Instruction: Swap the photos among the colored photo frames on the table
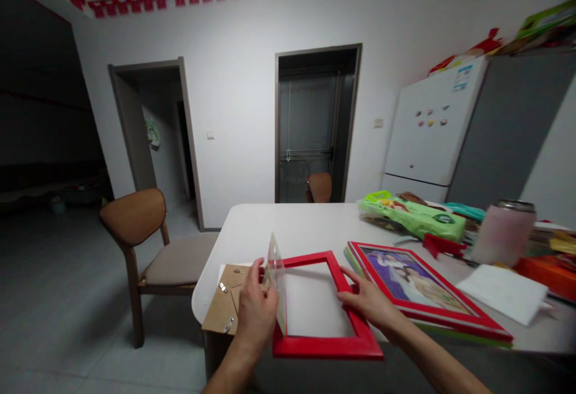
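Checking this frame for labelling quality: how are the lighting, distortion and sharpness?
Head view: dim indoor light, dark at the left edge and corners; wide-angle lens bends the fridge and walls; the clear pane in the left hand shows faint glare; the right hand on the red frame is slightly soft.

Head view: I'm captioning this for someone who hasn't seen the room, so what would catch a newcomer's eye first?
The empty red frame at the near edge of the white table, with the right hand on its right side and the left hand tilting a clear pane up from its left side. Just right lies a stack of red frames topped by a photo; left, a brown backing board.
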Demonstrator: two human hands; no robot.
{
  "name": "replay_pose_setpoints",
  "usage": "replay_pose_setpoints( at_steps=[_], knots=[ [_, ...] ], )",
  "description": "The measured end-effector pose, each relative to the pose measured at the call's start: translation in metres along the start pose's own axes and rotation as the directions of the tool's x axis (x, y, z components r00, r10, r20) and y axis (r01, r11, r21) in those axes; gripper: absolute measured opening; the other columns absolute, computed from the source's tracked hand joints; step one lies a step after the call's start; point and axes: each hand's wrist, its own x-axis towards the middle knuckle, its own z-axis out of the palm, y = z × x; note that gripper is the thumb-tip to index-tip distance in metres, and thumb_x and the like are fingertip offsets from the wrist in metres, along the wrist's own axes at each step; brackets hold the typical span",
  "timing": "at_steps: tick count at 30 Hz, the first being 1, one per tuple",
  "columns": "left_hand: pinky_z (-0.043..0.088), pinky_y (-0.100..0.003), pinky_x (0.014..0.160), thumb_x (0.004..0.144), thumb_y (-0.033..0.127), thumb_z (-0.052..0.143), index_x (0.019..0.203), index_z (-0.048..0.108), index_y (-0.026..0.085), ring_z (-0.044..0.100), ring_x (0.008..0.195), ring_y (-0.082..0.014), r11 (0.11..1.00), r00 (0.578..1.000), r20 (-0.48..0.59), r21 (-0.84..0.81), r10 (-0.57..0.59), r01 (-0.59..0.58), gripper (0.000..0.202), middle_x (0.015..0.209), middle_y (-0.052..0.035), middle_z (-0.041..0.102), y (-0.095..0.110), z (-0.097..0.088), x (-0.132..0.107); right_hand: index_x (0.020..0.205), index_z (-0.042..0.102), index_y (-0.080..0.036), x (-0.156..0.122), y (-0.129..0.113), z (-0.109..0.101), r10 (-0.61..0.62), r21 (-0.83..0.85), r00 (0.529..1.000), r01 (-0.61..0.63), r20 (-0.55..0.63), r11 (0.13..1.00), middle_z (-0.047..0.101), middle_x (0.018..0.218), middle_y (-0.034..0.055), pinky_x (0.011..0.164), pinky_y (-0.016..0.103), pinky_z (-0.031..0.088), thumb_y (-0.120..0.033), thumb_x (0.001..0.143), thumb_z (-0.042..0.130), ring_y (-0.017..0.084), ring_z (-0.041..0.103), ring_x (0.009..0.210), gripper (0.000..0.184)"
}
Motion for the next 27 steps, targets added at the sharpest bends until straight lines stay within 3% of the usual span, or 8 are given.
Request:
replay_pose_setpoints(
  at_steps=[2, 4, 6, 12, 18, 21, 24, 27],
  knots=[
    [0.042, -0.030, 0.077, 0.067, 0.020, 0.050, 0.107, 0.045, 0.016, 0.055, 0.088, -0.0205, 0.992, 0.994, -0.036, -0.074, -0.104, 0.102, 0.041, 0.096, -0.0076, 0.060, -0.018, -0.016, -0.001, 0.120, 0.039, -0.010, 0.004, 0.017, 0.001, -0.060, -0.248, 0.996, 0.043, -0.061, 0.968, 0.064, 0.071, 0.0057, 0.059, 0.027, 0.044, -0.018, 0.066, 0.044, 0.018, 0.060, 0.064, 0.054],
    [0.044, -0.028, 0.072, 0.065, 0.022, 0.052, 0.102, 0.047, 0.016, 0.058, 0.082, -0.0195, 0.976, 0.981, 0.018, -0.098, -0.193, 0.194, 0.037, 0.089, -0.0058, 0.062, -0.038, -0.026, -0.007, 0.116, 0.045, -0.007, 0.007, 0.031, 0.003, -0.121, -0.415, 0.987, 0.067, -0.106, 0.908, 0.062, 0.097, 0.0134, 0.077, 0.029, 0.042, -0.017, 0.067, 0.041, 0.021, 0.058, 0.087, 0.050],
    [0.043, -0.027, 0.071, 0.065, 0.022, 0.051, 0.099, 0.049, 0.017, 0.058, 0.081, -0.0189, 0.974, 0.971, 0.083, -0.021, -0.223, 0.225, 0.035, 0.087, -0.0049, 0.063, -0.052, -0.031, -0.015, 0.114, 0.046, -0.005, 0.008, 0.039, 0.005, -0.148, -0.512, 0.982, 0.069, -0.116, 0.856, 0.056, 0.110, 0.0167, 0.086, 0.030, 0.037, -0.017, 0.069, 0.039, 0.023, 0.053, 0.099, 0.047],
    [0.037, -0.029, 0.082, 0.066, 0.024, 0.049, 0.104, 0.051, 0.018, 0.052, 0.094, -0.0214, 0.930, 0.979, 0.132, 0.354, -0.155, 0.100, 0.038, 0.099, -0.0072, 0.059, -0.057, -0.027, -0.027, 0.110, 0.049, -0.005, 0.006, 0.040, 0.008, -0.174, -0.654, 0.983, 0.097, -0.055, 0.750, 0.061, 0.099, 0.0169, 0.081, 0.030, 0.040, -0.016, 0.072, 0.037, 0.023, 0.056, 0.093, 0.042],
    [0.034, -0.033, 0.088, 0.066, 0.022, 0.046, 0.107, 0.051, 0.016, 0.048, 0.099, -0.0223, 0.902, 0.976, 0.202, 0.431, -0.079, -0.016, 0.041, 0.102, -0.0088, 0.056, -0.057, -0.034, -0.028, 0.107, 0.052, -0.003, 0.006, 0.044, 0.012, -0.283, -0.718, 0.958, 0.161, -0.052, 0.677, 0.055, 0.106, 0.0189, 0.089, 0.035, 0.035, -0.016, 0.072, 0.038, 0.024, 0.051, 0.098, 0.041],
    [0.029, -0.035, 0.094, 0.064, 0.024, 0.049, 0.111, 0.048, 0.016, 0.042, 0.107, -0.0225, 0.899, 0.964, 0.258, 0.434, -0.062, -0.059, 0.047, 0.112, -0.0090, 0.052, -0.058, -0.044, -0.029, 0.108, 0.053, -0.007, 0.001, 0.037, 0.020, -0.344, -0.671, 0.936, 0.207, -0.077, 0.712, 0.052, 0.112, 0.0167, 0.092, 0.036, 0.033, -0.020, 0.073, 0.041, 0.024, 0.047, 0.104, 0.040],
    [0.018, -0.040, 0.099, 0.060, 0.025, 0.055, 0.118, 0.042, 0.017, 0.030, 0.118, -0.0245, 0.865, 0.912, 0.397, 0.489, -0.106, -0.112, 0.060, 0.126, -0.0087, 0.041, -0.058, -0.051, -0.031, 0.107, 0.054, -0.012, -0.009, 0.020, 0.035, -0.365, -0.574, 0.930, 0.275, -0.045, 0.771, 0.054, 0.110, 0.0132, 0.092, 0.036, 0.034, -0.023, 0.074, 0.041, 0.022, 0.047, 0.104, 0.038],
    [0.013, -0.043, 0.101, 0.055, 0.019, 0.054, 0.121, 0.038, 0.020, 0.024, 0.122, -0.0242, 0.806, 0.857, 0.487, 0.568, -0.168, -0.165, 0.068, 0.131, -0.0056, 0.034, -0.059, -0.053, -0.031, 0.107, 0.054, -0.014, -0.022, 0.001, 0.055, -0.450, -0.480, 0.891, 0.421, 0.058, 0.770, 0.052, 0.112, 0.0121, 0.092, 0.035, 0.034, -0.028, 0.074, 0.042, 0.021, 0.045, 0.105, 0.037]
  ],
)
